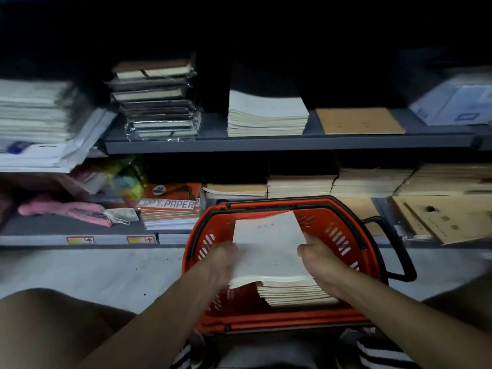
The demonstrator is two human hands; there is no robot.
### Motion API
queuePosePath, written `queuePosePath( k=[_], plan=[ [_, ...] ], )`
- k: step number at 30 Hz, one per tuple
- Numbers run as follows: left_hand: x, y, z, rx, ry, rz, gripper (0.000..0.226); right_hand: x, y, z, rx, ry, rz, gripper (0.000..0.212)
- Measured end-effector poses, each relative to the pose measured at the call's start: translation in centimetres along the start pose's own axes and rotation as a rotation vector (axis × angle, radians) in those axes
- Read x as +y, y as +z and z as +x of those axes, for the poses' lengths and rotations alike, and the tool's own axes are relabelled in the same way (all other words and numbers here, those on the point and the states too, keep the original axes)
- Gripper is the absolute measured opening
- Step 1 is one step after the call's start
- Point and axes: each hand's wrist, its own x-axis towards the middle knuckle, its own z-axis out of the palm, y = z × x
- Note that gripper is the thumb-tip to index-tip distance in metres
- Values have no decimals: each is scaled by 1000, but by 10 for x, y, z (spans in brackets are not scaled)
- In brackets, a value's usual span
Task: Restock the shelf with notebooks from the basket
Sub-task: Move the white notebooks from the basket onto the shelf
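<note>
A red shopping basket [330, 225] with black handles stands on the floor before the shelves. Both hands hold a small bundle of white notebooks [269, 249] over it: my left hand [222, 258] grips the left edge and my right hand [319, 262] grips the right edge. The bundle is tilted, its far end raised. Under it a stack of more notebooks [292, 292] lies in the basket. On the upper shelf [266, 145] sits a matching white notebook pile [266, 113].
On the upper shelf stand wrapped dark notebooks [157, 99], a brown notebook [359, 121] and paper stacks far left. The lower shelf holds copy paper [170, 205], pink items [66, 209] and cream notebook stacks [332, 185]. My knees frame the basket.
</note>
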Motion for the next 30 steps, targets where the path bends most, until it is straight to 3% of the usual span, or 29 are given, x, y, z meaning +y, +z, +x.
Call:
queuePosePath(
  k=[6, 12, 16, 22, 30],
  plan=[
    [26, 1, -50, -27, 55, -52, 27, -34, -20, -44, 71, -169, 9, 52],
    [43, -10, -94, -239, 95, -151, 38, -61, -35, -74, 98, -403, 34, 61],
    [55, -9, -117, -299, 162, -186, 36, -75, -41, -82, 133, -517, 65, 64],
    [77, -7, -124, -215, 429, -55, 30, -89, -49, -76, 144, -609, 111, 59],
    [154, 2, -105, -119, 614, 100, 19, -146, -59, -34, 415, -601, 111, 52]
  ],
)
